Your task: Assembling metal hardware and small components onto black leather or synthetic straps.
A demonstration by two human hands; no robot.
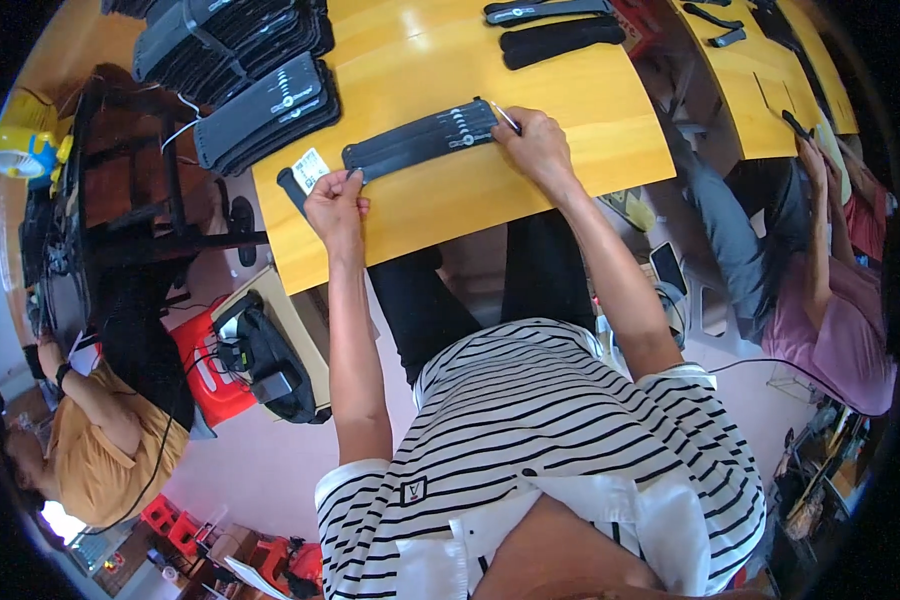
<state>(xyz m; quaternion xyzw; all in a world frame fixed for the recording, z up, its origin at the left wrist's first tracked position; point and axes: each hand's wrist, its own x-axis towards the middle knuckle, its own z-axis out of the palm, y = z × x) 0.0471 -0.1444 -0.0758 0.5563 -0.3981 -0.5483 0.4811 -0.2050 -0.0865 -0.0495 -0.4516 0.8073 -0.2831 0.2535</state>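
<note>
A flat black strap-shaped piece (420,140) with white printing lies slantwise on the yellow table. My left hand (337,212) is closed at its left end, thumb and forefinger pinching the edge. Next to those fingers is a white printed label (310,168), lying over another narrow black piece (291,188). At the strap's right end my right hand (536,148) is closed round a thin tool (508,119) with a pale pointed tip. Most of that tool is hidden in the fingers, so its kind does not show.
Tall stacks of similar black pieces (260,115) stand at the table's far left. More black straps (560,40) lie at the far right. The yellow table's (450,215) near edge runs before my legs. People sit at left and right, and a black bag (280,365) is below left.
</note>
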